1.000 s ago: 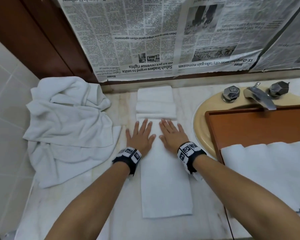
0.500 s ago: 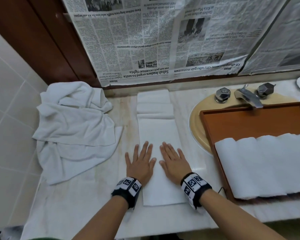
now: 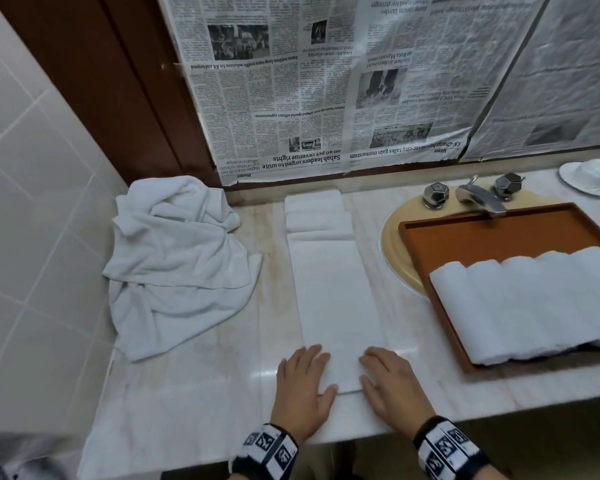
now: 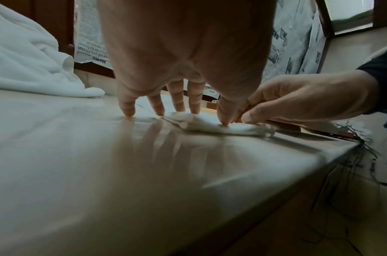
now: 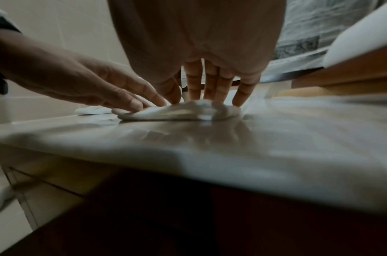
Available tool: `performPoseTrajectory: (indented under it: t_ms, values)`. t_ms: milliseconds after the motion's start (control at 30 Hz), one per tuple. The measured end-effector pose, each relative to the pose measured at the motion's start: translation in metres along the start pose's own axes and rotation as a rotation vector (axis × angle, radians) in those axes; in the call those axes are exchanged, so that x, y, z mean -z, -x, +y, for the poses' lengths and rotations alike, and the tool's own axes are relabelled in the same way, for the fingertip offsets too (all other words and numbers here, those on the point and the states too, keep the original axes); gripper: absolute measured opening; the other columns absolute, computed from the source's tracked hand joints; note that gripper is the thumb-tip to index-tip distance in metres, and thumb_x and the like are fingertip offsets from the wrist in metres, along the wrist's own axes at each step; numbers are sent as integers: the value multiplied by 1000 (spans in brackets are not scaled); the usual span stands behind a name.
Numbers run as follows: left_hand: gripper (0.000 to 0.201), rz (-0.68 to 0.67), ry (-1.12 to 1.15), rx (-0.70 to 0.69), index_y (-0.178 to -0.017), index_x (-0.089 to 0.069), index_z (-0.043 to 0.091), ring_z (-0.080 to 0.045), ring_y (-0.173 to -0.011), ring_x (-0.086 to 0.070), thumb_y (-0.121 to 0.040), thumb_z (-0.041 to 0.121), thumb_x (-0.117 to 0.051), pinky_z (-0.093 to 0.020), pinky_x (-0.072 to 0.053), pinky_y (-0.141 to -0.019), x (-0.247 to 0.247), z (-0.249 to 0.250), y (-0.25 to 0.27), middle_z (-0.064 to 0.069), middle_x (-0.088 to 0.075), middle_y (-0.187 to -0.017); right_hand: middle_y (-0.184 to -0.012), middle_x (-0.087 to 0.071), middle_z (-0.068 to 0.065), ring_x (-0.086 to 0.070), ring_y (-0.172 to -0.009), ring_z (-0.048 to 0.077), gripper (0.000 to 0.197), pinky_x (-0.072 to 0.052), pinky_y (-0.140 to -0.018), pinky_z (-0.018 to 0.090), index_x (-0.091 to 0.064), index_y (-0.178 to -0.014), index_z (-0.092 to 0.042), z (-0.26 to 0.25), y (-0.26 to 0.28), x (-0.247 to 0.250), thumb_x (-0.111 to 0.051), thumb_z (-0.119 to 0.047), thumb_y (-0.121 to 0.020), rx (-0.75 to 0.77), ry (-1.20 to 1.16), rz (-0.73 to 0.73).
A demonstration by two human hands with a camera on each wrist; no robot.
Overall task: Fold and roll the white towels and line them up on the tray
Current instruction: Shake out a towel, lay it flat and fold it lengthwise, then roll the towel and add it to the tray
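Fingertips of the left hand point(image 3: 302, 379) and right hand point(image 3: 390, 382) are pressed, nearly straight, on the near end of the folded towel point(image 3: 336, 299) laid flat on the counter point(image 3: 194, 386). That end should be turned over tightly and evenly, so the roll is kept straight for the tray point(image 3: 492, 233).

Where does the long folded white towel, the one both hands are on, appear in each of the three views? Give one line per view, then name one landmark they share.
Head: the folded towel runs up the counter's middle, near end between the hands.
Left wrist: its near end lies centre-right under the fingertips.
Right wrist: its near end lies centre-left under the fingertips.
Shared landmark: the newspaper on the wall behind.
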State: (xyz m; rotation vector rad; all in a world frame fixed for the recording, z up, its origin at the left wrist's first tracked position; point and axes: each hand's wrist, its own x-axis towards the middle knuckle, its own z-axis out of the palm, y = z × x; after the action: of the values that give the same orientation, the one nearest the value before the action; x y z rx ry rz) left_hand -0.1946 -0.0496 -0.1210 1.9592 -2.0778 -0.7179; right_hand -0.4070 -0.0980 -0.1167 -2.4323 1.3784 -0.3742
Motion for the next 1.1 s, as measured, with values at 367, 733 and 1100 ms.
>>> performPoseTrajectory:
  t_ms: [367,733,1100]
  values:
    - [38,27,-146,-100,-114,-59,33,-16,-106,-53,-80,50,-51,-32,-41,-81,5,7,8,12,-56,-116,-96,-64,-2,-61,-83,17,35,-55,-67,29,-71,-93,-20,-1,16,1,-84,-28,-62,103,162,-36]
    - [30,15,-195,81,-106,-61,29,-21,-100,-54,-83,42,-49,-36,-41,-70,7,32,-2,10,-57,-105,-88,-59,-4,-57,-77,15,26,-52,-61,25,-65,-90,-23,3,4,7,-61,-38,-70,135,183,-125]
    - [42,-25,-33,107,-120,-53,34,-11,-109,-45,-84,55,-52,-35,-43,-84,12,34,-3,19,-52,-117,-76,-59,0,-58,-68,22,16,-46,-54,32,-64,-78,-17,-2,-6,11,-72,-22,-65,91,189,-166]
